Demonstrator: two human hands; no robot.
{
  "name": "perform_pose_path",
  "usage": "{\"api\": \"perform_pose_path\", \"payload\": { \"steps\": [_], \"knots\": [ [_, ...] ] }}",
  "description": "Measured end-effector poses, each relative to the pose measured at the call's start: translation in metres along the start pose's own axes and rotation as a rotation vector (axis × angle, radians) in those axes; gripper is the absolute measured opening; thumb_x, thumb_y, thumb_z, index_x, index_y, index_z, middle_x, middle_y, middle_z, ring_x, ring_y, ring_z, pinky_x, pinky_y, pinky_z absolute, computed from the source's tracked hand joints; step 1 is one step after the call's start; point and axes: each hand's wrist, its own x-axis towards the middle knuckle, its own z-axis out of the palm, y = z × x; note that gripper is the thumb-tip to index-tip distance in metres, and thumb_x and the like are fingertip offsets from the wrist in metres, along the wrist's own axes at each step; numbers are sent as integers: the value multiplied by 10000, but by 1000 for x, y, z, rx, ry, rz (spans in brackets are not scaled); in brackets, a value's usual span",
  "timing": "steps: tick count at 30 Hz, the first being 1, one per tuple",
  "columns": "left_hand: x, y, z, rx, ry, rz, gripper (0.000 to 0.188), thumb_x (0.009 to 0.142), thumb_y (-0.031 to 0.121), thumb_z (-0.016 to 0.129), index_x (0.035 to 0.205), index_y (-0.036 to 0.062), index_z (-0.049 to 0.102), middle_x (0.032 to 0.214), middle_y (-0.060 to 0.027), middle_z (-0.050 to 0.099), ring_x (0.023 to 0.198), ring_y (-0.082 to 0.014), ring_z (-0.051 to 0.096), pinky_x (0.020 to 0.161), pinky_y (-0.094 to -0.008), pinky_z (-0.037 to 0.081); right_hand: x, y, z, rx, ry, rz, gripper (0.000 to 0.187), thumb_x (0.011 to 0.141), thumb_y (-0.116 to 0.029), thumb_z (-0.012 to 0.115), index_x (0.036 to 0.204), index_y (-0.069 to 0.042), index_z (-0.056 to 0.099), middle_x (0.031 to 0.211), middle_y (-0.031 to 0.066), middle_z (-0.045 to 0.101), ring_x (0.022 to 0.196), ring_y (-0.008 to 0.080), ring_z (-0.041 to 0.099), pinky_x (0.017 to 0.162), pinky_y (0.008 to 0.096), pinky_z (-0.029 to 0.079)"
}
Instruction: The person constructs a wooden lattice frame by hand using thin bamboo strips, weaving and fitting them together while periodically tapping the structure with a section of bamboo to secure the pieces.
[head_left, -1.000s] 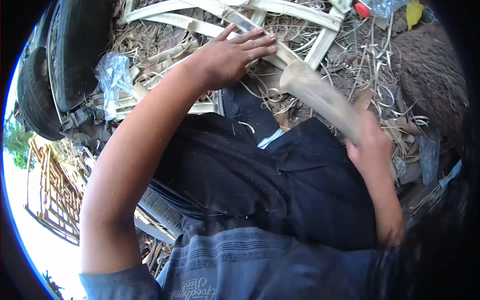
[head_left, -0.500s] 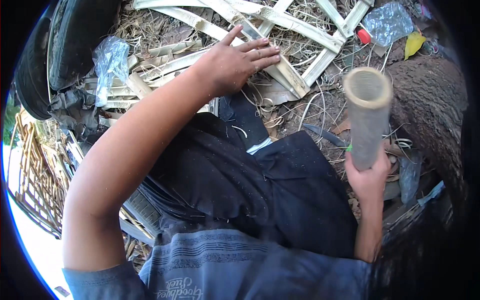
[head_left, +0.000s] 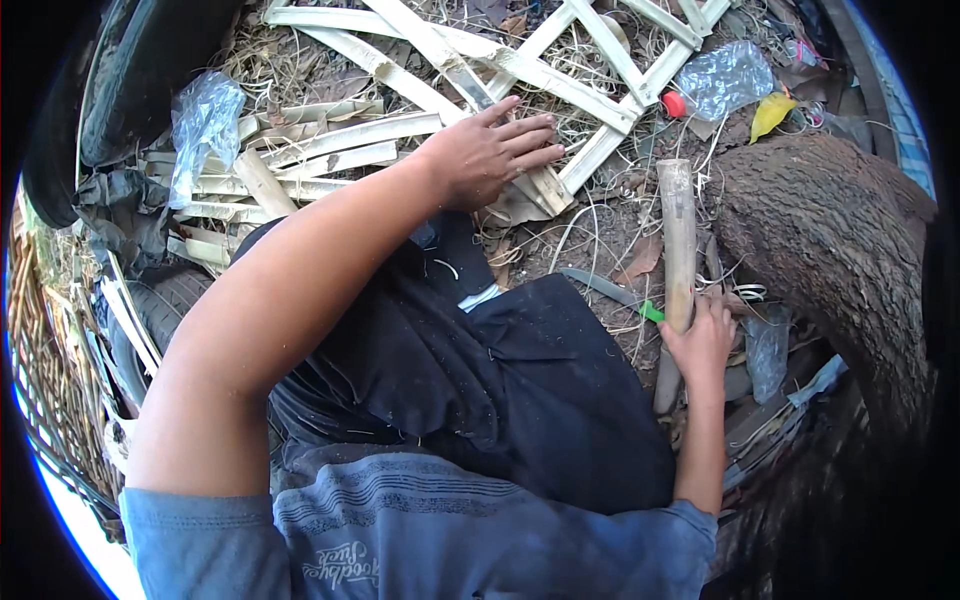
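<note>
My left hand (head_left: pixel 490 160) lies with its fingers spread on the lower corner of a lattice of pale split-bamboo strips (head_left: pixel 560 75), pressing on it from above. To the right, a bamboo tube (head_left: pixel 678 215) is lowered along the ground, pointing away from me. My right hand (head_left: pixel 703 335) is around its near end, thumb on the left side and fingers on the right. Just left of that hand lies a knife (head_left: pixel 600 285) with a dark blade and a green handle, partly hidden near the tube.
A thick tree trunk (head_left: pixel 830 220) rises at the right. Clear plastic bags (head_left: pixel 725 78), a red cap (head_left: pixel 673 104) and a yellow leaf (head_left: pixel 771 115) lie at the far right. Loose bamboo strips (head_left: pixel 340 140) and tyres (head_left: pixel 150 80) are on the left. Thin shavings litter the soil.
The bamboo tube has come down from a raised, upright position to the ground, and my right hand has lowered with it. My left hand stays on the lattice. The whole view has shifted slightly.
</note>
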Motion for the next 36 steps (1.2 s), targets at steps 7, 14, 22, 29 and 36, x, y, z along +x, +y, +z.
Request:
{"api": "perform_pose_path", "payload": {
  "steps": [7,14,22,29,36],
  "knots": [
    [11,-3,7,-141,-150,-8,834,817,292,624,1527,174,202,1568,-63,269,1472,-197,190,1207,-461,85,-12,18,17,340,76,51,512,685,-169,719,1121,39,549,974,238,578,964,424,563,855,491,441],
    [7,-6,5,-151,-167,-8,874,797,311,669,1526,184,203,1572,-48,257,1472,-201,188,1201,-472,87,-26,2,-13,596,213,-130,533,687,-112,718,1156,37,514,988,265,627,887,453,634,788,469,505],
    [7,-6,11,-173,-150,5,875,798,344,678,1522,188,211,1562,-51,277,1466,-218,208,1195,-488,87,-20,-30,-29,527,-15,-145,450,622,-128,708,1042,-29,580,806,213,666,738,420,662,654,457,534],
    [8,-9,12,-183,-100,8,877,781,316,687,1515,174,228,1541,-59,318,1448,-207,253,1194,-472,93,-24,-31,-23,580,-47,-135,394,641,-95,681,1014,-12,585,803,232,655,759,431,653,677,453,530],
    [4,-13,15,-245,-82,25,905,731,221,659,1520,161,219,1530,-66,337,1447,-206,255,1186,-474,117,-26,-36,-21,820,136,-116,440,611,-129,755,1002,-29,579,821,201,672,751,415,660,661,462,539]
  ]
}}
